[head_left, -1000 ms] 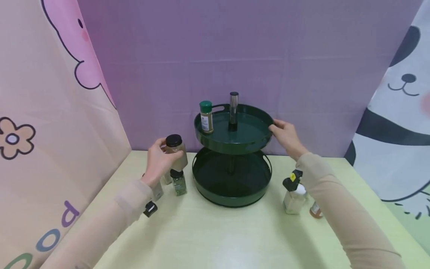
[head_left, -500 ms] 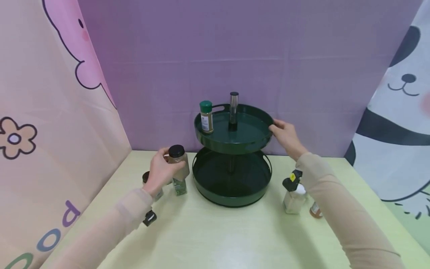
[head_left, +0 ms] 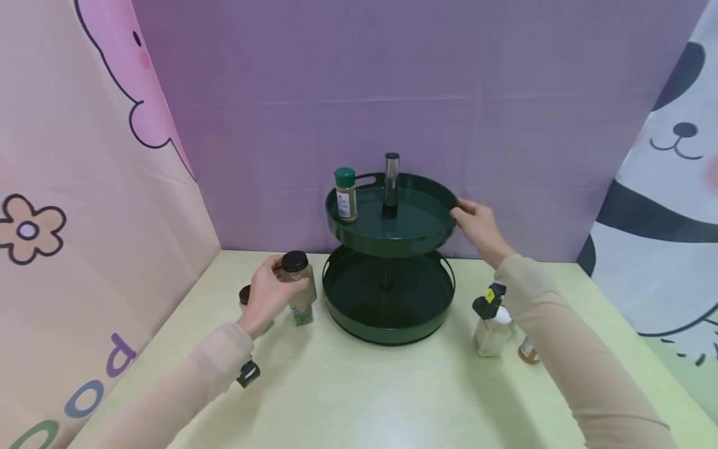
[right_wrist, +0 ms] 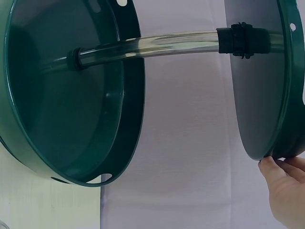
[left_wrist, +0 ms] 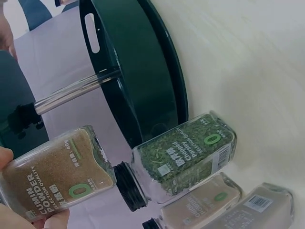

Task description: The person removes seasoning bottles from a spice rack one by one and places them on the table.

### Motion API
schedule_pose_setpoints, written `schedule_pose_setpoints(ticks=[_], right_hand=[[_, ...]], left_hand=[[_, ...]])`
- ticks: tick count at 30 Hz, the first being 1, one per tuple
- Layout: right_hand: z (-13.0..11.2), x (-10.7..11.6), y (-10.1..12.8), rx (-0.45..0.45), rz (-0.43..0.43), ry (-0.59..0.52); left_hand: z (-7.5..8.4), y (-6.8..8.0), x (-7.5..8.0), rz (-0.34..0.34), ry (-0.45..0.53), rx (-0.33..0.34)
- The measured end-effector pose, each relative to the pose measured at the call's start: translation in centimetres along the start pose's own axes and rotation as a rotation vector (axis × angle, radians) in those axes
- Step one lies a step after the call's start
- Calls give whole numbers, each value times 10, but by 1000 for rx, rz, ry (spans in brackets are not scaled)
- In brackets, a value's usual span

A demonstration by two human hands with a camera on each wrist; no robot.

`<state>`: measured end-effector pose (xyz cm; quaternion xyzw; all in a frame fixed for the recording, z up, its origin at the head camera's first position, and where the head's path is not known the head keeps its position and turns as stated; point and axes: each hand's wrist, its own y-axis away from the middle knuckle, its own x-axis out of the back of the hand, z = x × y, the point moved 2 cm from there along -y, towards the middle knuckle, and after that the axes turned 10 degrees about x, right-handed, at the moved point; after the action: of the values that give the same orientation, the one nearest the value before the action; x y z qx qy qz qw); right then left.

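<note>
My left hand (head_left: pixel 269 292) grips a square jar of brown cumin powder (left_wrist: pixel 57 174) with a black lid. It is held in the air left of the green two-tier round tray stand (head_left: pixel 387 332). In the left wrist view, the jar's base is close to the black lid of a chopped parsley jar (left_wrist: pixel 186 155); I cannot tell whether they touch. My right hand (head_left: pixel 482 232) pinches the right rim of the upper tray (right_wrist: pixel 291 114) between thumb and fingers. A green-capped spice bottle (head_left: pixel 346 202) stands upright on the left of that tray.
Two more jars, one with brown powder (left_wrist: pixel 202 202) and a paler one (left_wrist: pixel 259 210), stand beside the parsley. Right of the stand are a white-powder jar (head_left: pixel 490 337) and a small orange-based container (head_left: pixel 528 350), partly behind the right sleeve. A purple cloth (head_left: pixel 269 125) hangs behind.
My left hand has lowered the cumin jar and shifted it slightly right, so it now covers the upper part of the parsley jar in the head view. The right hand has stayed on the rim.
</note>
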<state>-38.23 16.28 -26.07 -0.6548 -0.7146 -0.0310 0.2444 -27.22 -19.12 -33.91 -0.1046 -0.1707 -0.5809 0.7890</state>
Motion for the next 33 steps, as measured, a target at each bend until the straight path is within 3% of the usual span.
schedule_pose_setpoints(ticks=[10,24,33], right_hand=[[-1,0,1,-3,-5,8],[0,-1,1,5,-1,13],[1,-1,1,6,4,13]], left_hand=[[-8,0,-1,2,-47,-4],[-23,0,-5,-28,-93,47],[-35,0,-9,-24,-122,31]])
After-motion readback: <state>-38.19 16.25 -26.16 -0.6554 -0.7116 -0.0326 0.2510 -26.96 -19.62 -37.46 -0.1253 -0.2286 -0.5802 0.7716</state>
